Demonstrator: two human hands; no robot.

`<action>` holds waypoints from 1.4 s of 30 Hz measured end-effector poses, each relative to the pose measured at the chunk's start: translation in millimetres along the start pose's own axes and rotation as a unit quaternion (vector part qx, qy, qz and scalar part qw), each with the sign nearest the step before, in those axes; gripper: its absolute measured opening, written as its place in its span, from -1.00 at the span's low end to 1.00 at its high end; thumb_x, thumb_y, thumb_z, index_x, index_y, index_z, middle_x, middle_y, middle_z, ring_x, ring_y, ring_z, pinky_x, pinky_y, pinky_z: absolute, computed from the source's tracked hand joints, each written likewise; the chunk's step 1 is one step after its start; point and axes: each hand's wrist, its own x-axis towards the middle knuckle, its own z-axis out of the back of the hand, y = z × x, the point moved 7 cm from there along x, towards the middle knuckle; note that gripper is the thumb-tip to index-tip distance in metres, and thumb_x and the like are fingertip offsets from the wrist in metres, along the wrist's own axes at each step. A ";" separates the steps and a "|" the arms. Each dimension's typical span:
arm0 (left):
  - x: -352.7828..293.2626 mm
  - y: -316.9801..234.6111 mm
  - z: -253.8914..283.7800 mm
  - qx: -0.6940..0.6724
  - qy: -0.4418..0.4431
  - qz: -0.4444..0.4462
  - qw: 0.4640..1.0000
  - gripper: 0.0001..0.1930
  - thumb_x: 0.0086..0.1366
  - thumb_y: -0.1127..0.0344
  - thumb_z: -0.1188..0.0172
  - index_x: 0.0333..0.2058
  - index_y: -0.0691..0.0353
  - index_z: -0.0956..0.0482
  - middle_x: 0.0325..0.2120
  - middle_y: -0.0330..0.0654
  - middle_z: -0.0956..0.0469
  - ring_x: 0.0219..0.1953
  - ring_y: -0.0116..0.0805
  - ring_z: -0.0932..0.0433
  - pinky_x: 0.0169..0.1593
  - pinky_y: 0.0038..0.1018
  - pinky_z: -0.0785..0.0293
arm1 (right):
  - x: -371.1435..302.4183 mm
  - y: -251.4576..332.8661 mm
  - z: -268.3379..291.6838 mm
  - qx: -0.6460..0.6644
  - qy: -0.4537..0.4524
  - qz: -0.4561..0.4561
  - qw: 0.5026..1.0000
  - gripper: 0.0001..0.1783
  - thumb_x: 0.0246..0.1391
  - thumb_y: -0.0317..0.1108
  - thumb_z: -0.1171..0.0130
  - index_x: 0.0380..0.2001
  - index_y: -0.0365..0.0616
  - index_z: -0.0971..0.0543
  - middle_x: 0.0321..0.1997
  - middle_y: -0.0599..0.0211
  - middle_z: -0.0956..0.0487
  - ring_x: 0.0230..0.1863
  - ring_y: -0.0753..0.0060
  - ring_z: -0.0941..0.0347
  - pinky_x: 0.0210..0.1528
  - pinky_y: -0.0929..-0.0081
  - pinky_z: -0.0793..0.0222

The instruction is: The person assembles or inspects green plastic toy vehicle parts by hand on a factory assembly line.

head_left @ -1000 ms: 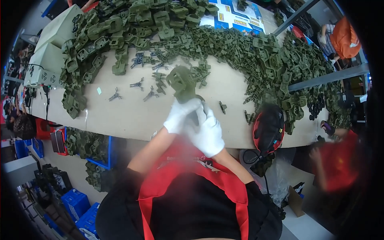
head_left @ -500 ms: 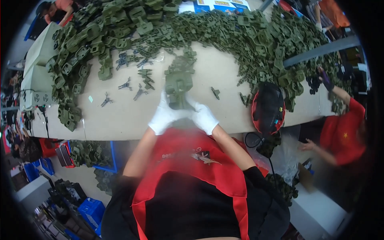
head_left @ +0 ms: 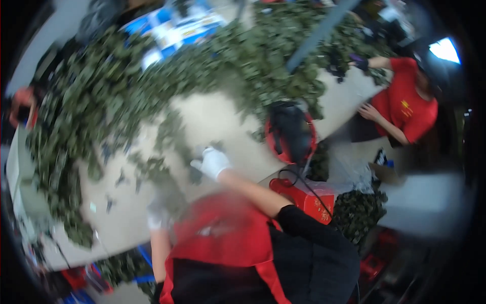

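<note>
My left hand (head_left: 159, 215), in a white glove and smeared by motion, is closed around an olive-green moulded plastic part (head_left: 171, 195) near the front of the table. Details of the part are blurred. My right hand (head_left: 213, 162), also in a white glove, reaches over the bare tabletop. Its thumb and finger are bent beside a small dark green piece (head_left: 216, 145); whether they grip it is unclear. Several small grey-blue pieces (head_left: 120, 177) lie left of my left hand.
Piles of olive-green plastic parts (head_left: 238, 55) border the table (head_left: 109, 228) at left and back. A black-and-red basket-like container (head_left: 291, 133) sits at the right edge, a cable below it. A grey bar (head_left: 321, 35) crosses the back right. A red-shirted person (head_left: 412, 104) works at the right.
Both hands were together on the green part. My right hand has let go and moved to the small piece, while my left keeps the part. The whole view has turned and shifted.
</note>
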 end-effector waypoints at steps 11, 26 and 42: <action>29.6 -17.2 -67.5 0.106 -0.102 -0.021 0.989 -0.64 0.11 0.34 -0.17 -0.12 0.41 -0.50 -0.27 -0.04 -0.60 -0.27 -0.19 -0.59 -0.12 -0.28 -0.54 | 15.9 -82.3 16.0 0.165 -0.157 -0.033 0.973 -0.55 -0.03 -0.12 -0.19 -0.08 -0.11 -0.58 -0.09 -0.01 -0.58 -0.02 0.00 -0.50 0.05 0.23 -0.39; -6.2 -29.6 -156.5 0.133 -0.078 -0.093 0.984 -0.51 0.03 0.62 -0.21 -0.01 0.19 -0.40 -0.31 -0.24 -0.54 -0.32 -0.46 -0.52 -0.27 -0.55 -0.49 | -81.0 59.8 75.5 0.298 -0.182 0.066 0.935 -0.74 0.01 -0.23 -0.25 -0.26 -0.14 -0.56 -0.41 0.07 -0.63 -0.39 0.03 -0.60 -0.29 0.26 -0.52; -8.1 -26.3 -159.7 0.287 -0.032 -0.245 0.925 -0.52 0.10 0.70 0.01 0.00 0.19 -0.22 -0.22 -0.17 -0.46 -0.30 -0.48 -0.48 -0.30 -0.57 -0.47 | -101.5 95.2 79.2 0.049 -0.347 0.236 0.907 -0.86 -0.03 -0.41 -0.27 -0.40 -0.24 -0.56 -0.46 0.18 -0.64 -0.49 0.41 -0.61 -0.38 0.49 -0.50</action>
